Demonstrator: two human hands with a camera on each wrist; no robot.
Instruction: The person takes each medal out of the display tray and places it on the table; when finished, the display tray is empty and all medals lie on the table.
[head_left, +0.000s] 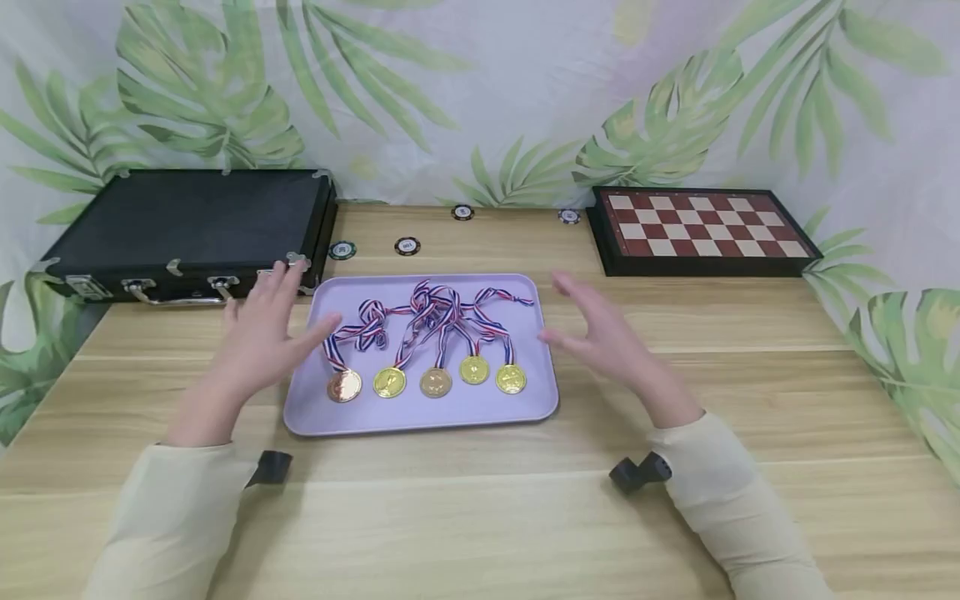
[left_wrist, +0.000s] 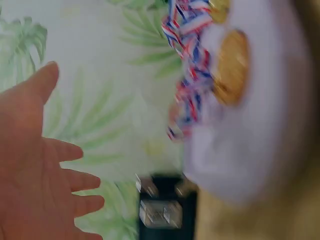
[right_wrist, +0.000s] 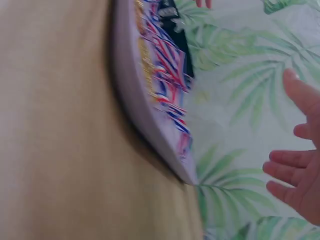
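Observation:
A lilac tray (head_left: 420, 421) lies on the wooden table, bearing several medals in a row along its near half. Their striped red, white and blue ribbons (head_left: 442, 308) are heaped toward the far side. Over the tray's left edge hovers my left hand (head_left: 258, 337), fingers spread and holding nothing; its palm also shows in the left wrist view. My right hand (head_left: 603, 337) is just beyond the right edge, thumb and fingers apart, with nothing in it. In the left wrist view a gold-coloured medal (left_wrist: 232, 67) appears blurred beside the ribbons.
A black case (head_left: 187, 221) with metal latches stands at the back left. At the back right lies a red and white checkered board (head_left: 705, 229) in a black frame. Several poker chips, one a dark chip (head_left: 407, 246), are scattered behind the tray. A leaf-patterned cloth (head_left: 525, 100) hangs behind.

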